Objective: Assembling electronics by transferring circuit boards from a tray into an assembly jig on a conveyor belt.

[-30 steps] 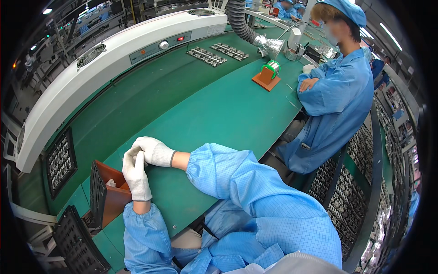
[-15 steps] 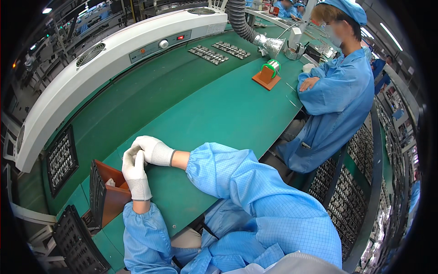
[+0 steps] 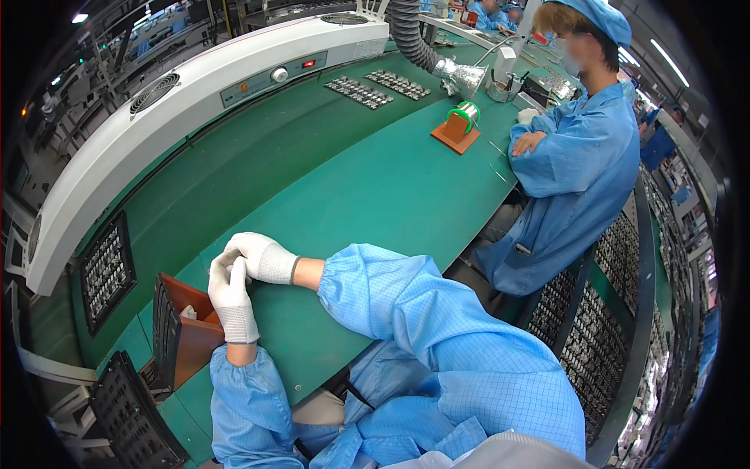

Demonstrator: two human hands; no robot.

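Observation:
Both my hands wear white knit gloves and meet above the green tabletop, near its left end. My right hand comes in from the right with its fingers bent over toward the left one. My left hand points away from me, fingers together, its tips touching the right hand's fingers. Both are closed; whatever lies between them, if anything, is hidden. Just left of my left hand stands an orange-brown open box with a small whitish thing inside. A black tray leans against its left side.
Black trays of small metal parts lie at the far left and farther back. A long white blower unit spans the back. A solder wire spool sits on an orange-brown stand. At right, a co-worker sits with folded arms.
My hands and arms hold the same pose. The co-worker's head has shifted very slightly; otherwise the bench looks the same.

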